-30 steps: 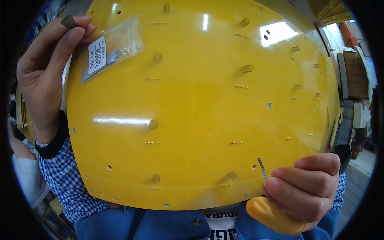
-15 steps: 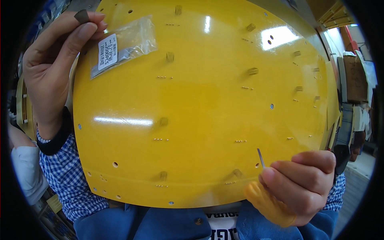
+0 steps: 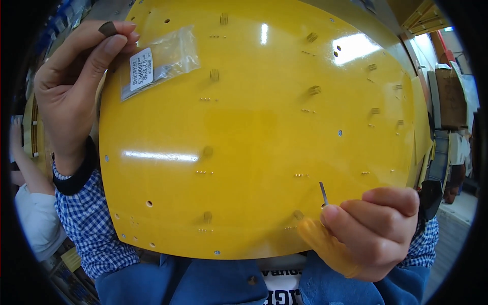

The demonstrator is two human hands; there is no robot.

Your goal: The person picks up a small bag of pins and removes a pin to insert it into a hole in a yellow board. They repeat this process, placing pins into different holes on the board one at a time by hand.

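Note:
My left hand [image 3: 76, 76] is raised over the far left of a glossy yellow panel [image 3: 254, 198]. Its thumb and finger pinch a small dark fan-shaped piece [image 3: 108, 29]. Just beside it, a clear zip bag [image 3: 175, 56] with a white label lies on the panel, something dark grey inside. My right hand [image 3: 378, 229] is closed at the near right, with a thin dark metal strip [image 3: 323, 193] sticking up from the fingertips. Below these fingers is a blurred yellow shape [image 3: 325, 244]; I cannot tell whether it is a reflection or an object.
Several clusters of fine dark lines [image 3: 215, 75] and rows of tiny shiny dots [image 3: 205, 172] mark the panel, along with screws and holes. Another person's white sleeve [image 3: 38, 218] and bare arm show at the left. A brown box [image 3: 451, 99] stands at the right.
My right hand and the metal strip have shifted slightly left and up. My left hand and the bag sit a little further right. The other person's arm has risen.

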